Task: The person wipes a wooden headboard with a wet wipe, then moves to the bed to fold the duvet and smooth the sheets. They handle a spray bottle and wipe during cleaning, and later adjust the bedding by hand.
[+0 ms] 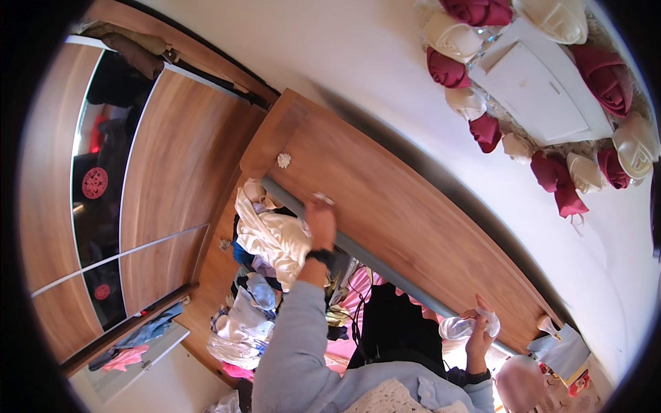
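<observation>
My left hand (320, 224) reaches up to a wooden headboard-like panel (385, 213) with a grey padded edge (372, 260). Its fingers are slightly blurred and closed around a small white piece (322, 198), too small to name, against the wood. Cream cloth (272, 237) hangs just left of that wrist, which wears a dark band. My right hand (480, 334), lower on the right, grips a crumpled translucent plastic piece (458, 327); part of it loops past the fingers. A white flower-shaped ornament (284, 160) sits on the panel, up and left of my left hand.
Heaped clothes (244, 323) lie below on the left, beside a wooden wardrobe (172, 151) with dark glass strips. Above right, a white wall box (540, 89) is ringed by red and cream fabric roses (485, 131). A grey-white box (561, 351) stands at the panel's right end.
</observation>
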`<state>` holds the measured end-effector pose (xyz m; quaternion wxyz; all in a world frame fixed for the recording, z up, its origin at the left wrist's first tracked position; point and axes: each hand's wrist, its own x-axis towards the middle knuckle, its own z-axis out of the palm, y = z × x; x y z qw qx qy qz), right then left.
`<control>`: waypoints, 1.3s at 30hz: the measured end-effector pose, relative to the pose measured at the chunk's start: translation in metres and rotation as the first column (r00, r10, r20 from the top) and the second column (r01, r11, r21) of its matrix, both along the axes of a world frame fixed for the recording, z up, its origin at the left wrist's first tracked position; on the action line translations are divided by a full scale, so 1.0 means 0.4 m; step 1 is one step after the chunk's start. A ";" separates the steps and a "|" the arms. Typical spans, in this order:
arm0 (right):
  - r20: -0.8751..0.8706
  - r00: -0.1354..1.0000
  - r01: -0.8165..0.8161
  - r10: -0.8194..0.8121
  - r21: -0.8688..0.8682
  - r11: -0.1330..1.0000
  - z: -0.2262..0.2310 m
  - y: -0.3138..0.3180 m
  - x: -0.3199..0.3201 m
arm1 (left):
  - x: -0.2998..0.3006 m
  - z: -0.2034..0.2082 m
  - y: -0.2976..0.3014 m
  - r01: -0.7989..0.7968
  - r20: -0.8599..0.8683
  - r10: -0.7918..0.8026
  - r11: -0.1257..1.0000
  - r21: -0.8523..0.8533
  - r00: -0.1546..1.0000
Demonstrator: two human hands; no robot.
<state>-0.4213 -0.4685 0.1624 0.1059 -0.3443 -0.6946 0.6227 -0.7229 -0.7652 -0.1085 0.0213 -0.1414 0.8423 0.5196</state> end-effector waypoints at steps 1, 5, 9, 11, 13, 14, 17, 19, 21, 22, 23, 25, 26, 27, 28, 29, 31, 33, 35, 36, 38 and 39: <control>-0.010 1.000 0.008 -0.009 -0.024 1.000 0.000 -0.004 -0.004 | 0.033 -0.006 0.038 0.090 0.160 -0.085 0.996 -0.024 0.983; -0.024 1.000 -0.010 0.009 -0.018 1.000 -0.001 -0.010 -0.011 | -0.079 -0.012 0.041 0.406 -0.033 -0.696 0.455 -0.792 0.717; 0.070 0.997 -0.019 0.017 0.022 1.000 -0.018 -0.002 -0.010 | -0.398 0.003 0.038 0.285 0.023 -0.634 0.315 -0.905 0.773; 0.061 0.998 -0.005 0.005 0.005 1.000 -0.032 0.000 -0.013 | -0.502 0.007 0.052 0.272 0.010 -0.613 0.337 -0.901 0.790; 0.060 0.998 -0.001 0.001 -0.011 1.000 -0.044 0.000 -0.019 | -0.543 0.004 0.049 0.234 -0.015 -0.607 0.330 -0.914 0.795; 0.075 0.997 -0.012 0.012 0.000 1.000 -0.050 0.000 -0.023 | -0.543 0.000 0.040 0.203 -0.031 -0.611 0.311 -0.929 0.791; 0.097 0.995 -0.034 0.035 -0.016 0.999 -0.050 -0.002 -0.031 | -0.470 -0.015 -0.031 0.158 -0.086 -0.528 0.400 -0.903 0.845; 0.085 0.996 -0.024 0.027 -0.035 0.999 -0.042 -0.002 -0.035 | -0.426 -0.022 -0.088 0.111 -0.054 -0.456 0.327 -0.939 0.888; 0.086 0.995 -0.044 0.045 -0.015 0.999 -0.030 0.003 -0.035 | -0.382 -0.024 -0.137 0.088 -0.055 -0.426 0.308 -0.947 0.903; 0.102 0.994 -0.039 0.042 -0.031 0.999 -0.026 0.006 -0.037 | -0.372 -0.024 -0.152 0.145 0.023 -0.373 0.301 -0.943 0.927; 0.085 0.995 -0.045 0.046 -0.014 0.999 -0.022 0.010 -0.036 | -0.368 -0.021 -0.161 0.143 0.044 -0.370 0.246 -0.959 0.928; 0.084 0.996 -0.020 0.023 -0.031 0.999 -0.017 0.017 -0.036 | -0.370 -0.012 -0.160 0.280 0.229 -0.288 0.153 -0.948 0.930; 0.078 0.997 -0.013 0.015 -0.018 1.000 -0.016 0.020 -0.036 | -0.377 -0.007 -0.149 0.267 0.212 -0.259 0.199 -0.943 0.942; 0.078 0.997 0.000 0.002 -0.020 1.000 -0.017 0.022 -0.036 | -0.387 -0.001 -0.130 0.261 0.202 -0.240 0.248 -0.933 0.950; 0.062 0.998 0.005 -0.002 -0.039 0.999 -0.018 0.023 -0.035 | -0.397 0.005 -0.111 0.262 0.206 -0.203 0.304 -0.916 0.957; 0.078 0.997 0.012 -0.010 -0.029 1.000 -0.021 0.023 -0.033 | -0.412 0.011 -0.087 0.215 0.137 -0.231 0.353 -0.910 0.963; 0.082 0.997 0.019 -0.016 -0.041 0.999 -0.027 0.020 -0.028 | -0.447 0.015 -0.019 0.144 0.023 -0.265 0.449 -0.882 0.964; 0.100 0.994 0.040 -0.036 -0.044 0.998 -0.035 0.016 -0.020 | -0.504 0.011 0.061 0.150 -0.001 -0.393 0.352 -0.924 0.920; 0.108 0.992 0.067 -0.062 -0.042 0.997 -0.043 0.015 -0.009 | -0.561 0.008 0.111 0.115 -0.077 -0.484 0.354 -0.928 0.872; 0.101 0.992 0.080 -0.076 -0.043 0.996 -0.047 0.013 -0.002 | -0.577 0.006 0.127 0.101 -0.107 -0.533 0.347 -0.933 0.839; 0.098 0.993 0.066 -0.063 -0.028 0.997 -0.053 0.015 0.011 | -0.583 -0.001 0.145 0.147 -0.122 -0.478 0.487 -0.861 0.870; 0.102 0.994 0.033 -0.031 -0.017 0.999 -0.056 0.015 0.017 | -0.573 -0.002 0.145 0.177 -0.088 -0.432 0.535 -0.826 0.898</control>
